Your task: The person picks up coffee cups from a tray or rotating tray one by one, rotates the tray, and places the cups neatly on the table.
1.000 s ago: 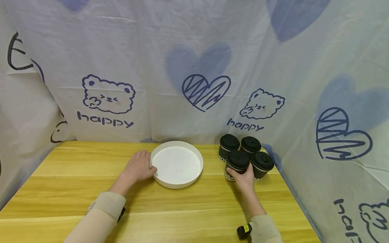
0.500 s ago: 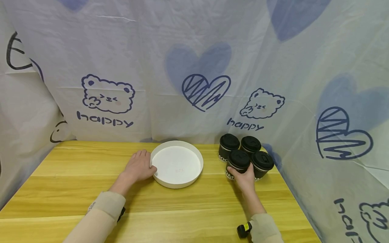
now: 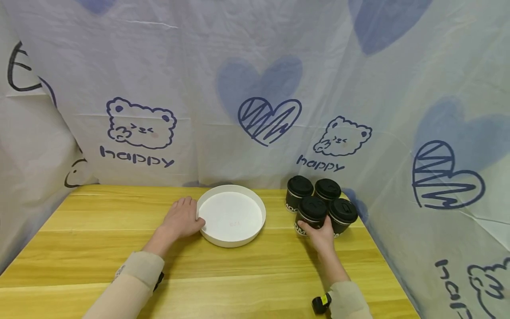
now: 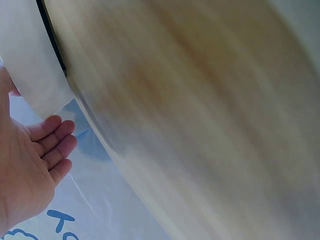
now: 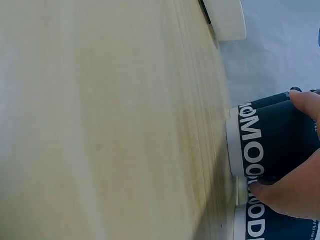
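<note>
A white round tray (image 3: 231, 217) with a low wall lies at the back of the table. Its left rim meets the thumb of my left hand (image 3: 184, 218), whose fingers stay relaxed along the outside; the left wrist view shows these fingers (image 4: 57, 145) loosely extended. On the right, my right hand (image 3: 322, 235) grips the front paper coffee cup (image 3: 312, 209), thumb on its left, fingers between it and the right-hand cup (image 3: 343, 211). The cup is black-lidded, dark, with a white lower band and large lettering, and stands upright on the table. My palm hides part of it.
Behind the gripped cup stand two similar lidded cups, one back left (image 3: 299, 186) and one back right (image 3: 327, 189), packed close together. The wooden table (image 3: 239, 283) ends at a hanging cloth (image 3: 199, 88) behind. A black wrist device (image 3: 321, 303) sits by the right sleeve.
</note>
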`<state>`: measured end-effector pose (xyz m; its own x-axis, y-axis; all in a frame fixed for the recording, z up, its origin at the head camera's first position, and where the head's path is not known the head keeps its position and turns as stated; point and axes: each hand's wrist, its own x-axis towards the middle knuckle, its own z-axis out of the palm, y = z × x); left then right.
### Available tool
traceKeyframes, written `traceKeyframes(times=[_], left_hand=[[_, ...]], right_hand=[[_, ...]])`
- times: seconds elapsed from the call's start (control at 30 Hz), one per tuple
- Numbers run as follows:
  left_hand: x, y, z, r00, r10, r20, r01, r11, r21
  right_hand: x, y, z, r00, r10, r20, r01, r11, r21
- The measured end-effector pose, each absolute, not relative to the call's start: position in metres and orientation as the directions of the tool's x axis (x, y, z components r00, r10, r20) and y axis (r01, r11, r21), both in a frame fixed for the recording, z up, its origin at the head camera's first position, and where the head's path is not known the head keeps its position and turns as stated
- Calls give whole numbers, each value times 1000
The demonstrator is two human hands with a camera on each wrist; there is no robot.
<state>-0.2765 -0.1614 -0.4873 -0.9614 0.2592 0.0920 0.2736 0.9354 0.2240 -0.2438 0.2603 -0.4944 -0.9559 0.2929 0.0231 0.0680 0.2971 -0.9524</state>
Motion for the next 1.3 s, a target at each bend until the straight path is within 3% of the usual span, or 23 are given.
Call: traceKeyframes(times=[0.5, 0.83, 1.0, 1.3], left_hand=[[-274, -157, -482, -967, 245, 75, 256, 936, 242], [-270, -154, -478, -978, 208, 28, 207, 936, 283], [-265, -156, -471, -977, 202, 71, 214, 926, 312], [-236, -162, -450, -979, 152, 138, 197, 883, 426]], right_hand=[[-220, 273, -478, -982, 187, -1, 69, 358, -931], [-204, 274, -470, -983, 181, 42, 19, 322, -946], [-192, 274, -458, -977, 206, 56, 28, 383, -923], [-183, 266, -436, -946, 194, 261, -115, 552, -826]])
